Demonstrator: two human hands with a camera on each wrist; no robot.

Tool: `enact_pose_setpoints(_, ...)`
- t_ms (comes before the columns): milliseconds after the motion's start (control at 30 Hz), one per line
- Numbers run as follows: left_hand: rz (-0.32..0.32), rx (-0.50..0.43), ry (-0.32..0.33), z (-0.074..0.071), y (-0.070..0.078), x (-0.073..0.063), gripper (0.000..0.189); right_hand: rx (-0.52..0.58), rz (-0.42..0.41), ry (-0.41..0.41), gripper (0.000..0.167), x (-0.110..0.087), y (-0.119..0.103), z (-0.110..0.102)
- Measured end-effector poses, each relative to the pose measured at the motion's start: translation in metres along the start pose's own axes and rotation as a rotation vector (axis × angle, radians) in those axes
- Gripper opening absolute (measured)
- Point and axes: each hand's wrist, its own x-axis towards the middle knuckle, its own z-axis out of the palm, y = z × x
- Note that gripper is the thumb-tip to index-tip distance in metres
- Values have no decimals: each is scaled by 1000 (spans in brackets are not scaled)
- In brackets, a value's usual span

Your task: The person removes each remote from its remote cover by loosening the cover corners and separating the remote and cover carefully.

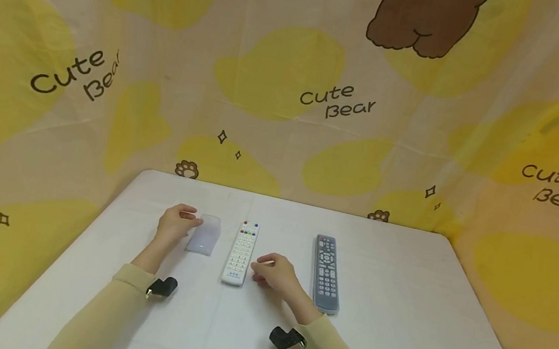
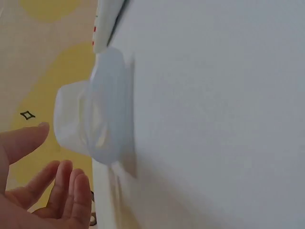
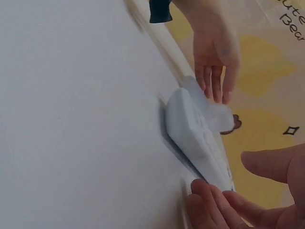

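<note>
On the white table lies a translucent plastic sleeve (image 1: pixel 205 235), and its near side bulges up in the left wrist view (image 2: pixel 107 109). My left hand (image 1: pixel 177 223) is at the sleeve's left edge, fingers loosely bent. The left wrist view shows a gap between thumb and fingers with nothing held. A white remote control (image 1: pixel 241 253) with coloured buttons at its far end lies right of the sleeve. Close to its right side is my right hand (image 1: pixel 275 272), thumb and fingers apart and holding nothing (image 3: pixel 257 195). Whether its fingertips touch the remote I cannot tell.
A dark grey remote control (image 1: pixel 327 274) lies to the right, beyond my right forearm. Black wrist cameras (image 1: pixel 288 339) hang from both sleeves. A patterned cloth (image 1: pixel 281 80) rises behind the white table (image 1: pixel 400 308) and along its sides.
</note>
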Motion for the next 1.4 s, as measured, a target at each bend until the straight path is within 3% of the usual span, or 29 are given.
enact_pose_setpoints(100, 62, -12, 57, 7, 12, -5, 47, 11, -8, 47, 36, -3, 0, -17)
enact_pose_setpoints(200, 123, -42, 73, 17, 29, -12, 48, 70, -31, 95, 37, -7, -1, -38)
enact_pose_setpoints(400, 159, -75, 8, 44, 62, -20, 50, 107, -55, 226, 38, -17, 5, -88)
enact_pose_setpoints(667, 241, -105, -70, 97, 90, -30, 47, 85, -9, 341, 45, -23, 26, -135)
enact_pose_setpoints(967, 300, -102, -182, 157, 96, -47, 44, 53, 95, 388, 49, -26, 52, -150)
enact_pose_setpoints(1400, 199, -55, -346, 208, 96, -61, 42, 58, 136, 320, 45, -18, 67, -146)
